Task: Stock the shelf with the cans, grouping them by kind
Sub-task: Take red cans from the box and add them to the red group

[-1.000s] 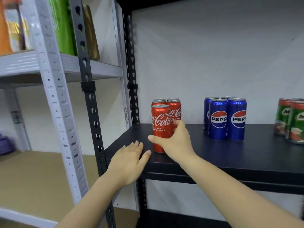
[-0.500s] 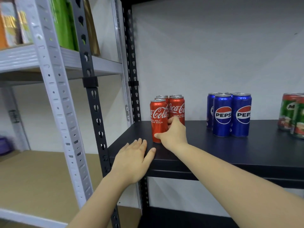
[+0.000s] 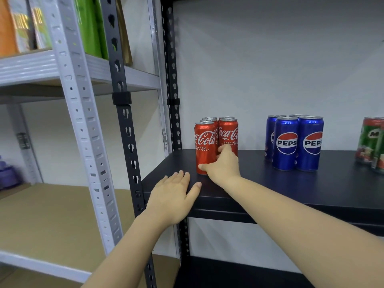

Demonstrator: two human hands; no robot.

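A: How many cans on the black shelf [image 3: 270, 183]?

B: Head view: four Coca-Cola cans [image 3: 216, 142] near its left edge, four Pepsi cans [image 3: 295, 142] mid-shelf, two Milo cans [image 3: 372, 142] showing at its right.

A: Hands?

B: Right hand [image 3: 222, 167] grips the front-left Coca-Cola can [image 3: 204, 142]; left hand [image 3: 172, 196] rests flat on the front-left corner.

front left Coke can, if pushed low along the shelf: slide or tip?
Probably slides: the right hand touches the Coke can near its base. It is tall and narrow, so a higher push may tip it. Its glossy wall looks slippery on the black shelf.
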